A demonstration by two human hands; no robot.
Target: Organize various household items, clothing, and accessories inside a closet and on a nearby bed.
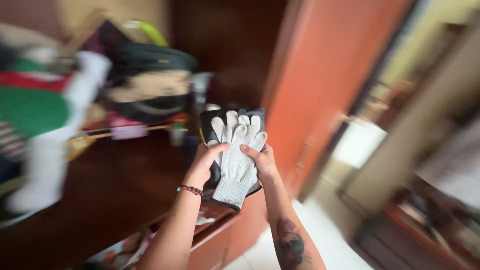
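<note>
The fingers (226,147) of both hands are closed on the gloves (237,165), thumbs on top; the left hand (205,162) and right hand (262,162) pinch opposite edges. The stack, held in the air before the desk (100,195), is best kept flat and squared. Below, an open drawer (210,220) is seen, its contents blurred.
</note>
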